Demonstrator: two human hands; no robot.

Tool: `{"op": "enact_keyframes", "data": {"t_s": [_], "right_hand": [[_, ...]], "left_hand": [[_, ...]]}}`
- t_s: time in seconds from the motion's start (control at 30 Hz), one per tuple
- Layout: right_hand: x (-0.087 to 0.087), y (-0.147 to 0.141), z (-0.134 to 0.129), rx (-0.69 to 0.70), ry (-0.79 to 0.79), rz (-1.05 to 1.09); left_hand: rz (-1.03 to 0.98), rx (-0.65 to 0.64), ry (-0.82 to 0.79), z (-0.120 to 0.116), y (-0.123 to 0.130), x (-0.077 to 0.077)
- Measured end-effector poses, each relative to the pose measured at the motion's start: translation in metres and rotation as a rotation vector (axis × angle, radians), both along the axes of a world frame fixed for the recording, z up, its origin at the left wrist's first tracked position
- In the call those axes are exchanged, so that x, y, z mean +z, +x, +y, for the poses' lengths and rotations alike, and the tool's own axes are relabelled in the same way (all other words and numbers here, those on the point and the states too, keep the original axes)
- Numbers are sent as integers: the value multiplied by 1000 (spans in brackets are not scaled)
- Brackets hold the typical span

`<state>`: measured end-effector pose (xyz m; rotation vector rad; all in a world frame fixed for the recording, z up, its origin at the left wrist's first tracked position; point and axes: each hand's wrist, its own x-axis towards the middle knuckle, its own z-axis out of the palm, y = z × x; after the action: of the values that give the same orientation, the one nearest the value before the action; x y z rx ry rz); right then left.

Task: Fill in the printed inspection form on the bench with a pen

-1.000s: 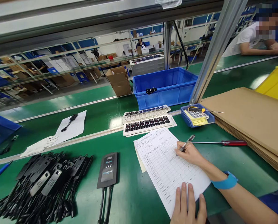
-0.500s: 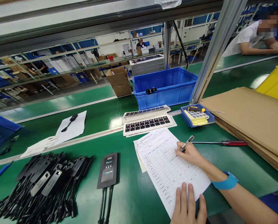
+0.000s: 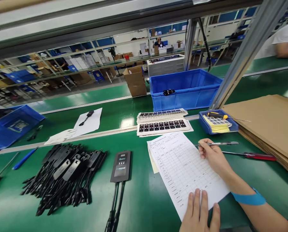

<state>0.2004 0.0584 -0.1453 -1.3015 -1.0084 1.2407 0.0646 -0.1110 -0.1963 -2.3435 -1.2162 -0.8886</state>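
My right hand (image 3: pixel 213 158) pinches a pen (image 3: pixel 227 143), which lies nearly level above the right side of a printed form (image 3: pixel 180 167). A blue band circles that wrist. My left hand (image 3: pixel 200 212) rests flat on the lower part of the form, fingers spread. Handwriting shows in some of the form's cells, too small to read. Left of the paper lies a black device (image 3: pixel 121 167) with two cables. Further left is a heap of black cabled devices (image 3: pixel 68 170). Behind the form sit stacked label sheets (image 3: pixel 164 126).
A large blue bin (image 3: pixel 182 96) stands behind the labels. At right are a small blue tray (image 3: pixel 206 129), a red-handled screwdriver (image 3: pixel 260 156) and stacked cardboard (image 3: pixel 267 119). Another blue bin (image 3: pixel 15 124) and a blue pen-like tool (image 3: pixel 25 158) are at left. A metal post (image 3: pixel 245 61) slants up.
My right hand has lifted from writing and moved toward the form's right edge, with the pen tipped from upright to nearly level. The view has swung left. My left hand stays on the form.
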Motion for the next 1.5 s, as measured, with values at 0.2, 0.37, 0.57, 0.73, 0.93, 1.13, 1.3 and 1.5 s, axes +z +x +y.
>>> {"op": "enact_keyframes", "data": {"t_s": [0.2,0.37,0.57,0.73,0.93,1.13,1.3,1.5], "right_hand": [[37,-6,-12,42,-8,151],[56,-25,-36,247,6,189],[45,-43,-53,565,-41,-43],[31,-43,-52,639,23,-279],[7,-36,-43,587,92,-353],[-13,-35,-41,508,136,-405],[-17,-35,-41,519,149,-424],[-19,-34,-41,572,134,-428]], "left_hand": [[-141,93,21,3,11,14],[-211,80,30,0,17,7],[-53,39,-15,-10,10,-8],[-203,63,32,-5,9,-1],[-247,93,169,9,13,10],[-251,91,185,8,17,0],[-237,65,200,7,19,-10],[-246,76,197,6,20,-11]]}}
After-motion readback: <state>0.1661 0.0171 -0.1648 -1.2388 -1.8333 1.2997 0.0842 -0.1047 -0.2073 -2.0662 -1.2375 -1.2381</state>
